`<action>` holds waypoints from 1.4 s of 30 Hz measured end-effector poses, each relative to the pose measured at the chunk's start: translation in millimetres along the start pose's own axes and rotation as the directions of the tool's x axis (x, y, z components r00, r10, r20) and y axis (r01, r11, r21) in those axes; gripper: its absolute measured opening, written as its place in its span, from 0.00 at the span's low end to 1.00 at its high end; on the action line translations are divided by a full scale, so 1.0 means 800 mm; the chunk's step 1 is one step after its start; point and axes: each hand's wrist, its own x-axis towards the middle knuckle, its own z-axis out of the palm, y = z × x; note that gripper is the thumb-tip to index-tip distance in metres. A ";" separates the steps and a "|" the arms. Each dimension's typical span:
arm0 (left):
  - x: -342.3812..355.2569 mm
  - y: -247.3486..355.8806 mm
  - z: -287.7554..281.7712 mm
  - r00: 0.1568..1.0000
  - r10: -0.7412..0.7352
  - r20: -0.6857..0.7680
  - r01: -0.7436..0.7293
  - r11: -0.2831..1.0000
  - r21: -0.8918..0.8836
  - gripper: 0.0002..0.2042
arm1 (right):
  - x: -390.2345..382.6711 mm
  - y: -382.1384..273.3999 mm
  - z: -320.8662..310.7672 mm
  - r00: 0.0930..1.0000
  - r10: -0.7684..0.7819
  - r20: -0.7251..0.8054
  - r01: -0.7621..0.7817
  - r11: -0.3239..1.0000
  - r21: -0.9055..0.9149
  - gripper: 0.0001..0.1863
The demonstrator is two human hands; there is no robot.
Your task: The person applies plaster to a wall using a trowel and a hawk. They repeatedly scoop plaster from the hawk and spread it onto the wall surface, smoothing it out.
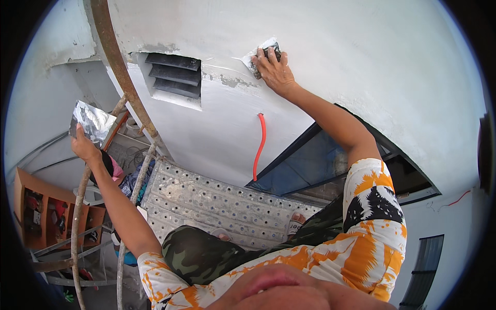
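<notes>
Out to the left, my left hand is closed on a flat metal putty board, with white putty smeared over its face. My right hand is raised to the white wall and grips a broad putty knife. Its blade lies against the wall, just above a rough grey unfinished strip. White putty coats the blade and my fingertips. Left of that hand, a dark louvred vent is set into the wall.
I stand on a perforated metal scaffold platform. Rusty scaffold tubes rise at its left. An orange flexible pipe sticks out of the wall near a dark-framed window. Down left stands a wooden shelf unit.
</notes>
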 end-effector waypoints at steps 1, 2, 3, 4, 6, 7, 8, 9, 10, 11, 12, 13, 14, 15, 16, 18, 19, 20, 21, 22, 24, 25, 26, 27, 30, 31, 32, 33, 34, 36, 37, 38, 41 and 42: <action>0.003 -0.002 -0.001 1.000 -0.030 -0.006 0.029 0.997 -0.065 0.13 | -0.030 0.009 -0.004 0.998 0.014 0.058 -0.014 1.000 0.002 0.27; 0.006 -0.002 -0.002 0.997 -0.075 -0.005 0.074 0.988 -0.133 0.13 | -0.060 0.017 -0.009 0.998 0.028 0.056 -0.029 1.000 0.007 0.26; 0.008 0.000 -0.003 0.996 -0.086 0.005 0.086 0.981 -0.172 0.13 | -0.087 0.022 -0.015 0.997 0.048 0.053 -0.048 0.999 0.014 0.25; 0.008 0.003 -0.003 0.992 -0.127 0.000 0.125 0.975 -0.184 0.13 | -0.110 0.025 -0.023 0.995 0.048 0.089 -0.051 0.998 0.029 0.26; -0.009 0.011 0.003 0.993 -0.108 -0.038 0.096 0.965 -0.242 0.14 | -0.146 0.024 -0.044 0.969 0.044 0.243 -0.062 0.996 0.068 0.26; -0.026 0.017 0.009 0.995 -0.094 -0.038 0.079 0.953 -0.294 0.15 | -0.155 0.021 -0.054 0.972 0.099 0.213 -0.135 0.978 0.161 0.26; -0.045 0.026 0.016 0.973 -0.231 0.010 0.217 0.901 -0.377 0.16 | -0.157 0.019 -0.066 0.953 0.143 0.267 -0.212 0.943 0.255 0.27; -0.082 0.028 0.031 0.968 -0.236 0.088 0.251 0.863 -0.438 0.17 | -0.156 0.013 -0.080 0.937 0.180 0.300 -0.282 0.896 0.344 0.28; -0.125 0.030 0.047 0.925 -0.322 0.201 0.380 0.780 -0.497 0.17 | -0.149 0.004 -0.093 0.946 0.206 0.251 -0.316 0.754 0.576 0.29; -0.168 0.033 0.069 0.839 -0.480 0.255 0.535 0.645 -0.546 0.16 | -0.134 -0.004 -0.106 0.954 0.246 0.172 -0.285 0.565 0.774 0.30; -0.216 0.037 0.089 0.754 -0.563 0.339 0.651 0.570 -0.501 0.16 | -0.119 -0.014 -0.121 0.946 0.297 0.128 -0.229 0.335 0.914 0.31; -0.259 0.042 0.110 0.645 -0.617 0.451 0.756 0.425 -0.498 0.15 | -0.106 -0.029 -0.139 0.937 0.336 0.093 -0.155 0.160 0.975 0.33; -0.298 0.050 0.129 0.521 -0.664 0.537 0.838 0.277 -0.470 0.15 | -0.095 -0.046 -0.160 0.927 0.361 0.104 -0.105 -0.016 0.994 0.35; -0.329 0.059 0.147 0.459 -0.681 0.571 0.874 0.232 -0.426 0.16 | -0.085 -0.060 -0.180 0.941 0.336 0.048 -0.028 -0.063 0.998 0.36; -0.353 0.069 0.162 0.367 -0.677 0.638 0.911 0.121 -0.395 0.16 | -0.078 -0.073 -0.199 0.955 0.298 0.004 0.029 -0.105 0.994 0.36; -0.374 0.089 0.177 0.298 -0.691 0.658 0.939 0.088 -0.333 0.16 | -0.069 -0.088 -0.229 0.979 0.202 0.000 0.028 -0.134 0.991 0.38; -0.375 0.098 0.177 0.276 -0.631 0.725 0.943 0.032 -0.331 0.17 | -0.067 -0.089 -0.240 0.989 0.142 0.042 -0.025 -0.121 0.992 0.38; -0.370 0.106 0.174 0.275 -0.661 0.699 0.948 0.065 -0.311 0.16 | -0.065 -0.088 -0.248 0.995 0.047 0.089 -0.084 -0.102 0.991 0.39; -0.362 0.113 0.169 0.293 -0.634 0.716 0.944 0.072 -0.323 0.16 | -0.068 -0.077 -0.251 0.998 0.028 0.063 -0.065 0.105 0.992 0.37; -0.355 0.118 0.162 0.299 -0.599 0.743 0.939 0.044 -0.342 0.16 | -0.070 -0.064 -0.251 0.996 -0.008 0.090 -0.086 0.222 0.971 0.36; -0.341 0.123 0.148 0.359 -0.615 0.702 0.919 0.102 -0.381 0.14 | -0.076 -0.031 -0.244 0.953 -0.152 0.263 -0.163 0.475 0.865 0.34; -0.335 0.124 0.142 0.405 -0.586 0.702 0.909 0.179 -0.376 0.13 | -0.078 -0.018 -0.241 0.977 -0.097 0.193 -0.125 0.476 0.870 0.33; -0.332 0.124 0.139 0.433 -0.614 0.660 0.901 0.259 -0.349 0.12 | -0.078 -0.009 -0.240 0.962 -0.098 0.257 -0.172 0.515 0.840 0.31; -0.332 0.125 0.139 0.528 -0.551 0.646 0.846 0.403 -0.348 0.11 | -0.076 -0.005 -0.239 0.977 -0.050 0.206 -0.164 0.440 0.883 0.30; -0.336 0.131 0.142 0.549 -0.477 0.686 0.809 0.512 -0.291 0.10 | -0.065 0.000 -0.253 0.988 -0.152 -0.027 0.070 0.284 0.956 0.31; -0.337 0.135 0.142 0.520 -0.430 0.738 0.808 0.528 -0.262 0.14 | -0.065 -0.003 -0.264 0.962 -0.266 -0.056 0.157 0.376 0.913 0.32; -0.337 0.140 0.141 0.554 -0.490 0.673 0.794 0.554 -0.250 0.14 | -0.061 -0.003 -0.273 0.959 -0.274 -0.069 0.170 0.365 0.916 0.31; -0.335 0.147 0.139 0.573 -0.505 0.645 0.786 0.563 -0.258 0.13 | -0.058 0.000 -0.280 0.941 -0.334 -0.052 0.179 0.361 0.915 0.31; -0.334 0.153 0.135 0.573 -0.541 0.616 0.795 0.549 -0.257 0.13 | -0.053 0.001 -0.285 0.918 -0.396 -0.036 0.189 0.356 0.915 0.30; -0.329 0.164 0.129 0.589 -0.492 0.640 0.768 0.586 -0.257 0.13 | -0.044 0.003 -0.287 0.948 -0.319 -0.009 0.133 0.369 0.920 0.31; -0.330 0.169 0.128 0.568 -0.470 0.676 0.763 0.609 -0.217 0.13 | -0.037 0.000 -0.283 0.972 -0.233 -0.002 0.091 0.369 0.925 0.34; -0.331 0.172 0.126 0.537 -0.452 0.712 0.758 0.628 -0.173 0.13 | -0.033 -0.005 -0.278 0.987 -0.157 0.017 0.042 0.363 0.931 0.36; -0.350 0.176 0.135 0.566 -0.369 0.737 0.724 0.649 -0.232 0.10 | -0.023 -0.038 -0.263 0.982 -0.186 -0.020 0.088 0.367 0.926 0.32; -0.353 0.175 0.137 0.594 -0.356 0.721 0.726 0.624 -0.290 0.09 | -0.023 -0.046 -0.259 0.975 -0.220 0.016 0.062 0.344 0.937 0.31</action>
